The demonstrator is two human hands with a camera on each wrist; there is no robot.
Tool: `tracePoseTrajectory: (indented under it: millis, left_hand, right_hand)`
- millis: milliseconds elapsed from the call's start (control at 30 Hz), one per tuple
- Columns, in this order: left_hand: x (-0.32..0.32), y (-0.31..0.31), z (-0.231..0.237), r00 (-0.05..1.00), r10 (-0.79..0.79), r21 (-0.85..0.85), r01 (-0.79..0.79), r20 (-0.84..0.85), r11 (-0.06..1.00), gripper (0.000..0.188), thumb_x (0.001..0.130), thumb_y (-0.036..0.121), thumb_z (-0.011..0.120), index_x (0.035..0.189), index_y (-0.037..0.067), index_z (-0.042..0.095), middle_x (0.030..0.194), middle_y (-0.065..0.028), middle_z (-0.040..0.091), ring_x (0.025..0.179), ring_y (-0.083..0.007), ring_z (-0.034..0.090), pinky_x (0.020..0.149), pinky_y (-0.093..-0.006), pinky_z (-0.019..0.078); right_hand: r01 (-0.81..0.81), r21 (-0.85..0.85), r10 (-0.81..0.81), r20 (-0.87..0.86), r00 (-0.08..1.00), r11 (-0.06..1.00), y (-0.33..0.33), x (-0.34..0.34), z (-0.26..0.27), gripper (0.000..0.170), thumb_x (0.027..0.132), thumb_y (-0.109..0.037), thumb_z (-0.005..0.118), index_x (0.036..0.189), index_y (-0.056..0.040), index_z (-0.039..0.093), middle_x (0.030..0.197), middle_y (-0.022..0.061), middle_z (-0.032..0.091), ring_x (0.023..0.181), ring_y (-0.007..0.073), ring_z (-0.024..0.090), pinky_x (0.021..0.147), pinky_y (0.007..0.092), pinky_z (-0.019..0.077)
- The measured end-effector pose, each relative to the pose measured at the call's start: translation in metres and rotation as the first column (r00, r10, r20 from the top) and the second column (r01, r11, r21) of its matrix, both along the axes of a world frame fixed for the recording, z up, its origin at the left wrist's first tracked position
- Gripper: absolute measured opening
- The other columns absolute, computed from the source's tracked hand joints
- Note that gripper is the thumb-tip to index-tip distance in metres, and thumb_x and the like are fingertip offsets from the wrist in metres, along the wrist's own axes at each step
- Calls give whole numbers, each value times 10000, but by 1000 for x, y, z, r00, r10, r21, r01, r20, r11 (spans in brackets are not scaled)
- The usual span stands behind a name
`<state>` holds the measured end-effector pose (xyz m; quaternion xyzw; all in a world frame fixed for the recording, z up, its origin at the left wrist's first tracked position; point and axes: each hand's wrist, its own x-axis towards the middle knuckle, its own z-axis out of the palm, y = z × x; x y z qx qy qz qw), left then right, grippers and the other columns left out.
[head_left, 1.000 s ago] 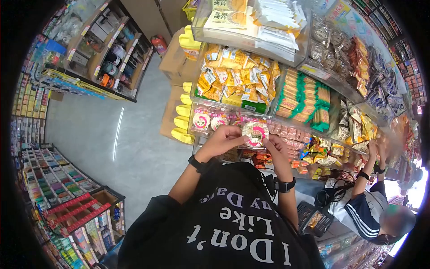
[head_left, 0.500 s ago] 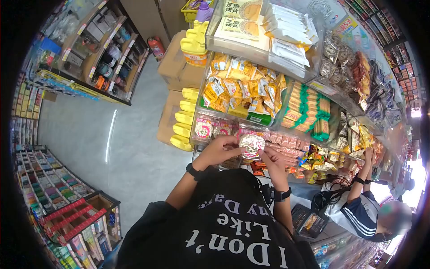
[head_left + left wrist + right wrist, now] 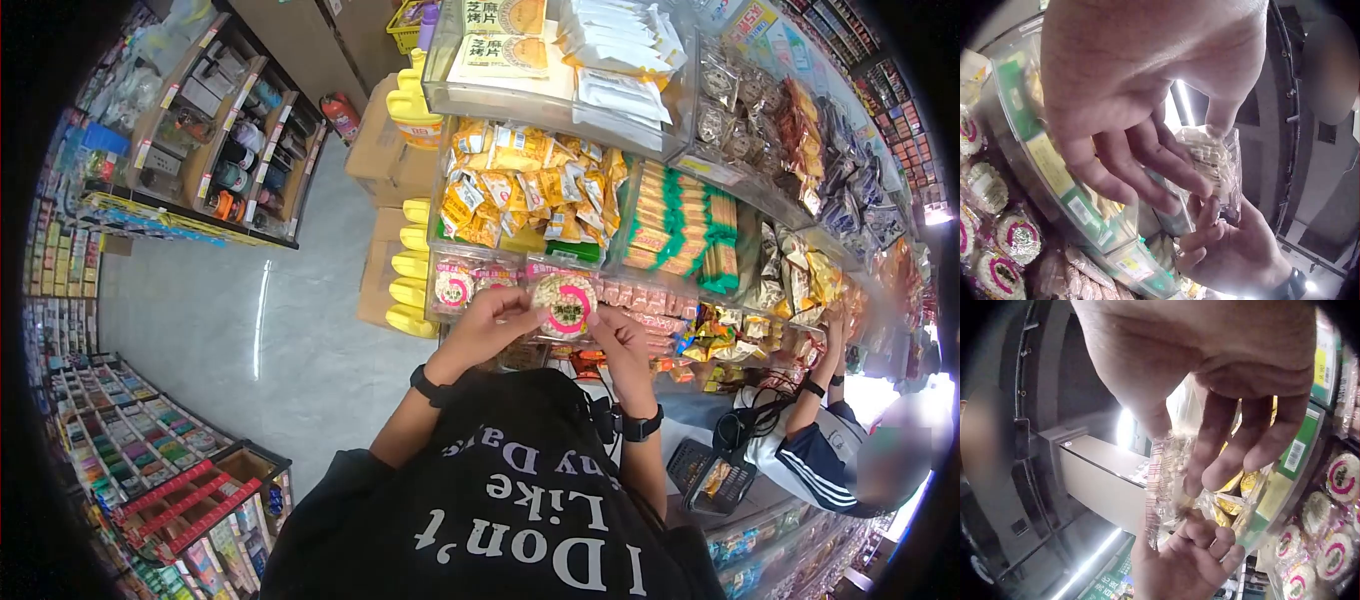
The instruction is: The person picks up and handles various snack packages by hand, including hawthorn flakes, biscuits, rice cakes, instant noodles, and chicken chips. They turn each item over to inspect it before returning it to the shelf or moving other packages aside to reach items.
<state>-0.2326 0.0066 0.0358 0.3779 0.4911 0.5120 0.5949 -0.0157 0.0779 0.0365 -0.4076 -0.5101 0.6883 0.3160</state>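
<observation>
While you stood before the clear snack bins, your left hand (image 3: 485, 325) and right hand (image 3: 625, 350) held one round snack packet (image 3: 565, 303) between them. The left hand pinched its left edge, and the right hand pinched its right edge, with the thumb and fingers at each side. The packet, marked with a pink ring, faced the head camera and lay in front of the lower bins, above your black shirt (image 3: 530, 480). In both wrist views it appeared nearly edge-on, in clear wrap.

Similar round packets (image 3: 455, 286) filled a bin just beyond the left hand. Yellow snack bags (image 3: 535, 185) occupied the bin above them; to the right of these lay long snacks with green wrapping (image 3: 675, 225), and pink-wrapped snacks (image 3: 650, 300) sat beyond the right hand. A black band (image 3: 432, 385) circled your left wrist, and a black watch (image 3: 642, 425) your right. Yellow jugs (image 3: 410, 290) stood beside cardboard boxes (image 3: 385, 160) at left. At right, another person (image 3: 815, 455) reached toward the shelves, near a dark basket (image 3: 710, 475) containing a packaged item.
</observation>
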Motion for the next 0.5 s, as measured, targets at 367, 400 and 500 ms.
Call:
tracePoseTrajectory:
  millis: [367,400,500]
  left_hand:
    - [27,3,8,999,27,-19,-27,-40,999,192,975,187,709,970,-5,690,824,30,665,758,-17,576,687,-208,461]
    - [30,3,6,999,32,-20,-32,-17,999,191,978,186,708,960,-3,687,822,30,666,755,-17,577,686,-208,461]
    - [39,2,9,996,68,-14,-67,56,998,185,994,174,685,944,-4,679,835,24,678,769,-20,590,689,-210,465]
  right_hand:
    - [-59,-4,59,17,998,998,8,32,18,224,1024,-196,639,1078,7,717,671,-87,595,499,-28,373,468,196,238]
    - [-70,4,70,9,998,998,9,34,19,221,1024,-192,639,1074,10,715,673,-89,595,508,-32,377,473,196,242]
    - [-71,22,71,-12,997,997,11,34,29,221,1028,-184,631,1030,24,707,740,-67,623,630,-19,495,554,196,391]
